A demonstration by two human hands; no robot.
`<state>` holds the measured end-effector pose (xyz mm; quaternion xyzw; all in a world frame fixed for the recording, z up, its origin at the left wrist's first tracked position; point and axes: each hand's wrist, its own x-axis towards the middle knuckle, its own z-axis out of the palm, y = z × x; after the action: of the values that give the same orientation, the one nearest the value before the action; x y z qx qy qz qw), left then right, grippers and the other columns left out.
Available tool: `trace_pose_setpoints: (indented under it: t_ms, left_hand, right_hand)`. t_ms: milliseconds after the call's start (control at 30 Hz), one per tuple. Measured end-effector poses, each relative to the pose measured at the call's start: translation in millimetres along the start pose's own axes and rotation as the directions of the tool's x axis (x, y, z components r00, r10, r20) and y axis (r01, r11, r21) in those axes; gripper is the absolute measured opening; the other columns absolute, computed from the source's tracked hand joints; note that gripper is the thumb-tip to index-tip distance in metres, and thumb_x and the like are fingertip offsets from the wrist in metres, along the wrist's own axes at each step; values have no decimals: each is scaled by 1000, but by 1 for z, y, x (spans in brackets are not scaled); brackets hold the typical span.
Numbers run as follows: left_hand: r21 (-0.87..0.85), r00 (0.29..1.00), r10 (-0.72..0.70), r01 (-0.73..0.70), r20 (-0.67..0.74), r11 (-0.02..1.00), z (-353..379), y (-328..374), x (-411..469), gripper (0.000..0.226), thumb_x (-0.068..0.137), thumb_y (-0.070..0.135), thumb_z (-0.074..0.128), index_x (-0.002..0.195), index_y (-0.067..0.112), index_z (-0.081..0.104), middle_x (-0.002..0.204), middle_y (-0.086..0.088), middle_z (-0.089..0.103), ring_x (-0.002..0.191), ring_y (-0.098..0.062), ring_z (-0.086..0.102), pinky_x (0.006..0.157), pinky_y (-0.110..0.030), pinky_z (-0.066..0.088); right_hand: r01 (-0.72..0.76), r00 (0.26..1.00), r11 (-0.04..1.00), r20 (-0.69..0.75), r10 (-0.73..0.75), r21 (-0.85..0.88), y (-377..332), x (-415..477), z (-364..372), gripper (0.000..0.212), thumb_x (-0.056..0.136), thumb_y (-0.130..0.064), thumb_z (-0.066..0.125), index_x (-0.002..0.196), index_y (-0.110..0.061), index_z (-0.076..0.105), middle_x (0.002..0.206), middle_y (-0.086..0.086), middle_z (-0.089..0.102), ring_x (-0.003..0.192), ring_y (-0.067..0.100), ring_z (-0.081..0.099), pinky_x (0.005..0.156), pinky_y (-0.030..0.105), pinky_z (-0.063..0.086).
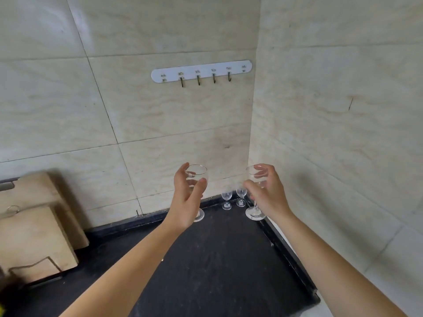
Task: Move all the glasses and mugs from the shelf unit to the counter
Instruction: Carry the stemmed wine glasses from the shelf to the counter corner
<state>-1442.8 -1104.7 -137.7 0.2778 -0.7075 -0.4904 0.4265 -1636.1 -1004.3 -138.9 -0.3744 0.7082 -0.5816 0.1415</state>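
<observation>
two clear stemmed wine glasses held over the dark speckled tabletop (217,259), one in each hand.

leaning wooden cutting boards (34,225) stand at far left against the cream tiled wall. the left hand (186,197) has its grip wrapped around the bowl of the left clear stemmed glass (196,177), upright, its round foot low near the tabletop; whether it touches, i cannot tell. two smaller clear stemmed glasses (233,199) stand side by side in the back corner. the right hand (269,193) has its grip clamped on the right clear stemmed glass (256,179), slightly tilted. a white hook rail (201,70) hangs on the wall above.
</observation>
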Motion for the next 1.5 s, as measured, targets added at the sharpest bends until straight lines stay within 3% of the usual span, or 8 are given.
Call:
trace_pose_setpoints:
  t_ms: [167, 367, 533, 700, 800, 900, 1100, 1500]
  left_hand:
    - [33, 998, -58, 58, 4, 998, -10, -57, 71, 66, 100, 42, 48, 153, 23, 13, 135, -2, 34, 119, -13, 51, 94, -28, 50]
    - [121, 985, -168, 163, 28, 979, -15, -134, 136, 62, 97, 29, 61, 148, 22, 26, 141, 1, 41, 131, -11, 42, 92, -17, 43]
    - [182, 955, -294, 294, -29, 938, -9, -201, 163, 65, 90, 26, 71, 145, 21, 36, 140, 1, 50, 126, -16, 45, 75, -11, 46]
    - [223, 887, -456, 460, -70, 860, 1, -260, 175, 70, 90, 30, 71, 148, 20, 34, 143, 3, 49, 120, -17, 52, 94, -32, 46]
    - [278, 852, -518, 516, -75, 810, 6, -287, 180, 69, 89, 33, 72, 147, 20, 36, 144, 2, 48, 122, -19, 53, 96, -33, 46]
    - [364, 843, -534, 520, -71, 773, 13, -312, 189, 66, 88, 25, 73, 145, 19, 39, 141, -5, 46, 119, -23, 54, 98, -34, 45]
    - [386, 826, -559, 541, -77, 747, 21, -344, 199, 65, 87, 19, 73, 144, 22, 40, 142, -2, 49, 116, -18, 53, 91, -31, 45]
    - [380, 804, -591, 568, -66, 730, 33, -373, 207, 64, 88, 18, 73, 143, 21, 41, 140, -3, 52, 124, -22, 53, 90, -28, 39]
  right_hand:
    - [-30, 997, 997, 69, 35, -74, 26, 72, 46, 48, 72, -38, 64, 118, -35, 49, 115, -7, 51, 97, 27, 66, 90, 39, 52]
    - [-55, 993, 983, 96, 73, -175, 81, 140, 87, 51, 84, -37, 79, 127, -27, 53, 121, -3, 50, 96, -21, 52, 75, -1, 37]
    - [-69, 954, 944, 255, 157, -323, 136, 178, 116, 56, 83, -47, 76, 130, -22, 59, 126, -6, 60, 113, 11, 59, 94, 29, 47]
    - [-143, 899, 945, 361, 248, -294, 192, 199, 153, 62, 85, -34, 80, 139, -19, 53, 122, -13, 54, 113, 10, 54, 88, 19, 40]
    - [-100, 877, 940, 418, 238, -325, 220, 212, 177, 36, 84, -21, 82, 112, -30, 61, 109, -15, 60, 103, 9, 56, 81, 4, 41]
    - [-8, 830, 904, 501, 244, -427, 245, 227, 199, 42, 82, -24, 81, 119, -18, 64, 123, 6, 59, 117, 20, 51, 93, 24, 45]
    - [84, 787, 824, 544, 289, -560, 272, 244, 220, 65, 90, -32, 75, 145, -19, 44, 146, 4, 46, 123, 27, 55, 91, 44, 51]
    - [289, 773, 714, 596, 219, -637, 289, 244, 233, 70, 98, -33, 65, 154, -9, 29, 152, 11, 44, 124, 30, 62, 91, 39, 54]
